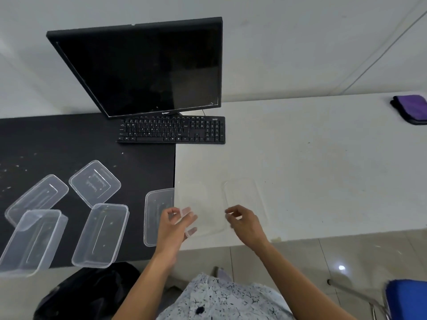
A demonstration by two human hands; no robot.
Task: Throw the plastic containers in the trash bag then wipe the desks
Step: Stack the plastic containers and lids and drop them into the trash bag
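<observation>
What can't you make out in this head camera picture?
Head view:
Purple cloth: cut off by right edge.
Trash bag: dark, cut by bottom edge, opening unreadable.
Clear container on white desk: outline lost against white; right hand grip unclear.

Both bare forearms reach up from the bottom of the view and angle toward each other, the left forearm (pixel 143 280) on a steeper line than the right forearm (pixel 298 276). The left grip (pixel 175 225) lies palm inward, thumb raised and fingers curled round the left wall of a clear container (pixel 208 213), the fingertips (pixel 190 217) showing through the plastic. The right grip (pixel 243 224) faces it with wrist bent and fingers curled in at the container's right edge, thumb and forefinger close together; whether they pinch it cannot be told.
</observation>
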